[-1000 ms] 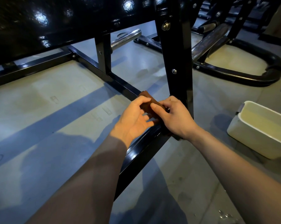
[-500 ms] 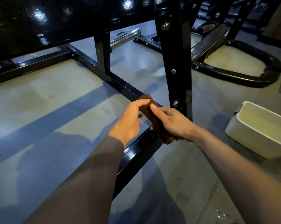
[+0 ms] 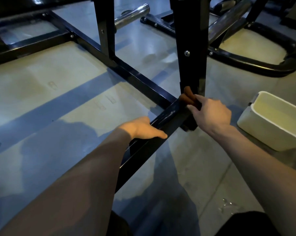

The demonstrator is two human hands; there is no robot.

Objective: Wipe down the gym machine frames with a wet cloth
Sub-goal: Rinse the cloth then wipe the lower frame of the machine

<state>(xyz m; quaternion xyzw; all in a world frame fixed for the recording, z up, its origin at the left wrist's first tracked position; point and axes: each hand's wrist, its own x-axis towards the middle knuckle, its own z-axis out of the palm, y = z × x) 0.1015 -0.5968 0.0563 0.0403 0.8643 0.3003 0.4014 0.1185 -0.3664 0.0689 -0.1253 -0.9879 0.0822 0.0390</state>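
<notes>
A black gym machine frame lies low on the floor: a long floor rail (image 3: 140, 79) runs from the back left to the middle, where it meets a black upright post (image 3: 191, 48). My right hand (image 3: 210, 113) grips a brown cloth (image 3: 188, 97) and presses it against the foot of that post, at the joint with the rail. Most of the cloth is hidden under my fingers. My left hand (image 3: 142, 127) lies flat on the near stretch of the rail, fingers over its top edge, holding nothing.
A white plastic tub (image 3: 256, 126) holding water stands on the floor at the right. Behind the post lie a chrome bar (image 3: 132, 12) and another machine's curved black base (image 3: 256, 65). A few water drops (image 3: 226, 204) mark the grey floor near my knee.
My left hand let go of the cloth and dropped back along the rail toward me. My right hand carried the cloth to the base of the post. The view tilted downward.
</notes>
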